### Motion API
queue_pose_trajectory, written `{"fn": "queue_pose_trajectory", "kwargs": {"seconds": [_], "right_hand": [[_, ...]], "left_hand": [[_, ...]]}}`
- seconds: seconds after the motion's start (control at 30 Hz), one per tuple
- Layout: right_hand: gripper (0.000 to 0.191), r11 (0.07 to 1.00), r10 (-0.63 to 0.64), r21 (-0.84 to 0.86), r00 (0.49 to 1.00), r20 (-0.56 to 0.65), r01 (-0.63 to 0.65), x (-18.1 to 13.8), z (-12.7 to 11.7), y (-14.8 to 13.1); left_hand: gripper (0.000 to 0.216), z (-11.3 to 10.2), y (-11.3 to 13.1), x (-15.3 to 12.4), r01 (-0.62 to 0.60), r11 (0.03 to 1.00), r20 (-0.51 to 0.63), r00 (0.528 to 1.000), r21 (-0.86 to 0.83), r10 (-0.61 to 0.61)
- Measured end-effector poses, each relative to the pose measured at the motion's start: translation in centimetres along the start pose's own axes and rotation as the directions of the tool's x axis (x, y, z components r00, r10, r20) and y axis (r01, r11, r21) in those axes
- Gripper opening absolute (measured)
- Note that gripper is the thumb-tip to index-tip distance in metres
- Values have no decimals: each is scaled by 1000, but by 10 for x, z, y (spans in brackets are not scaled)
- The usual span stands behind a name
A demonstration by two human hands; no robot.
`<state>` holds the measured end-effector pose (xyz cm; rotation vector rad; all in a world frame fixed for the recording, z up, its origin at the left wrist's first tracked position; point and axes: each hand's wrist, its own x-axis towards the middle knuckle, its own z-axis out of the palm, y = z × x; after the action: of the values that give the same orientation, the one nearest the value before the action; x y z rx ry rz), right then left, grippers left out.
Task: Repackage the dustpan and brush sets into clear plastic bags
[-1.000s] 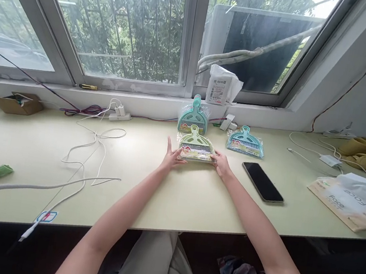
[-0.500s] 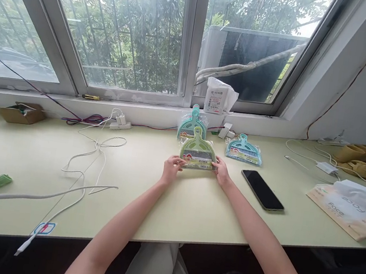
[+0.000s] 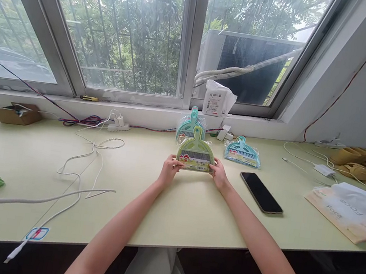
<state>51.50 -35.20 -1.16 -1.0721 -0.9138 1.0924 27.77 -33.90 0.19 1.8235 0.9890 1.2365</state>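
Between my two hands is a green mini dustpan and brush set (image 3: 196,150) in clear plastic wrap, its handle pointing up and away from me. My left hand (image 3: 168,170) grips its lower left corner, thumb across the front. At the lower right corner, my right hand (image 3: 219,174) is closed on the edge. Behind it leans a teal dustpan set (image 3: 192,121), partly hidden by the green one. A blue dustpan set (image 3: 242,152), also wrapped, lies to the right, apart from my hands.
A black phone (image 3: 261,192) lies right of my right forearm, with a tissue pack (image 3: 346,210) farther right. White cables (image 3: 78,174) sprawl over the left of the table (image 3: 188,219). A small cardboard box (image 3: 19,114) and a power strip (image 3: 118,124) sit along the back wall.
The green dustpan set has tipped slightly and its front faces me a little more, still held at both lower corners. The whole view has shifted slightly.
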Motion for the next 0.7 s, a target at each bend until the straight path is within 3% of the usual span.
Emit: {"fn": "queue_pose_trajectory", "kwargs": {"seconds": [0.23,0.47,0.57,0.63,0.7], "right_hand": [[39,996,-13,87,1000,20,11,1,0,2],[40,996,-24,84,998,59,19,0,4,1],[40,997,-35,72,997,73,30,-2,6,-1],[41,998,-39,55,996,79,35,-2,5,-2],[42,999,-36,22,995,90,34,-3,5,-2]], "left_hand": [[22,0,3,0,-133,975,27,991,180,130],[37,4,12,-9,-94,982,-43,994,165,102],[59,8,16,-10,-40,998,-135,990,57,47],[80,9,13,-6,38,997,-203,978,-71,-52],[90,7,5,0,156,969,-192,962,-193,-193]]}}
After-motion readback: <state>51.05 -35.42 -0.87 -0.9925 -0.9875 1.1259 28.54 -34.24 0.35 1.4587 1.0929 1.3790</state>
